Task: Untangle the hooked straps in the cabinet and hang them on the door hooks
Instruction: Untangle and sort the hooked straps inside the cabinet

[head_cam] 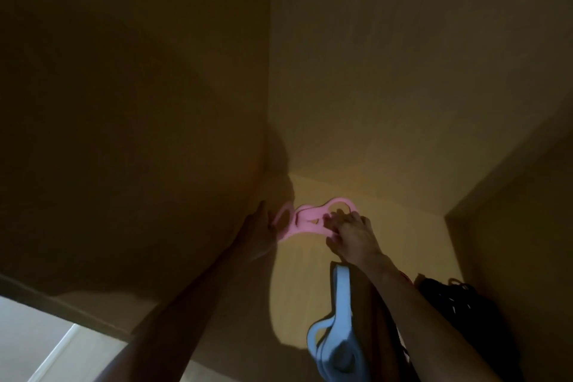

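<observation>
1. Currently, the right hand's fingers [338, 216] are curling round the right loop of the pink strap [305, 222], grasping it.
2. The right hand [352, 237] is reaching in from the lower right, knuckles facing the camera, with the forearm running down to the bottom edge.
3. The left hand [259, 228] is lying in shadow along the left wall of the cabinet [403, 71], its fingers looking fairly straight. Its edge is meeting the pink strap's left loop, but whether it is gripping that loop cannot be told.
4. The pink strap is stretching sideways between the two hands, low in the cabinet's back corner, where the light is falling.
5. A blue strap [341, 304] is hanging just below the right wrist, beside the forearm, its looped end reaching toward the bottom edge. What is carrying it cannot be told.
6. A black item [459, 304] is sitting at the lower right, too dark to identify.
</observation>
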Demonstrator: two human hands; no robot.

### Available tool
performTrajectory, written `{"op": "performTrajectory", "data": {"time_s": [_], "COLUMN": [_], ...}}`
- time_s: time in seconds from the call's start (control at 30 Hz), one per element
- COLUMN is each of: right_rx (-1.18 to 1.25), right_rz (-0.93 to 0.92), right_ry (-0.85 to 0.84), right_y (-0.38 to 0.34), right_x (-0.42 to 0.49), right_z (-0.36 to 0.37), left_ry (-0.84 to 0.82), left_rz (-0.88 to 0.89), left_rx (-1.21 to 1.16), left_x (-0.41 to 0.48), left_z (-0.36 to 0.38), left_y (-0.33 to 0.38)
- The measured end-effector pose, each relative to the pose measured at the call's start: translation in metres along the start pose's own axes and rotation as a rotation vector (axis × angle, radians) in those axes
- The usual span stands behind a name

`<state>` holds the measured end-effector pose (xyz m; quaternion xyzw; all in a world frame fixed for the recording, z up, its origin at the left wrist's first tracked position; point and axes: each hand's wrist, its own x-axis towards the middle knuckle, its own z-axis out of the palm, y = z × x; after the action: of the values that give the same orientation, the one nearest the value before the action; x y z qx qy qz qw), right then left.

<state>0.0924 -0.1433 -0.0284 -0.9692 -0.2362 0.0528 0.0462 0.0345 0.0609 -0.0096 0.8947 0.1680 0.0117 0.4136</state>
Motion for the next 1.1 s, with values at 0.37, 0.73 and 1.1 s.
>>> {"op": "performTrajectory", "data": {"time_s": [0.37,0.73,1.1], "right_rx": [0.039,0.155,1.366], "right_rz": [-0.256,-0.302,0.361], "right_ry": [0.14,0.599,0.181], "right_y": [-0.014,-0.017,-0.023], "right_x": [-0.014,-0.027,-0.04], "right_z": [-0.084,-0.128,-0.16], "left_ry": [0.06,0.102,0.223], "left_rz": [0.44,0.55,0.668], "left_rx": [-0.092,0.032,-0.165], "left_x": [-0.012,-0.008,-0.01], "left_z": [-0.013,-0.023,-0.031], "left_y": [0.065,0.11,0.133]}}
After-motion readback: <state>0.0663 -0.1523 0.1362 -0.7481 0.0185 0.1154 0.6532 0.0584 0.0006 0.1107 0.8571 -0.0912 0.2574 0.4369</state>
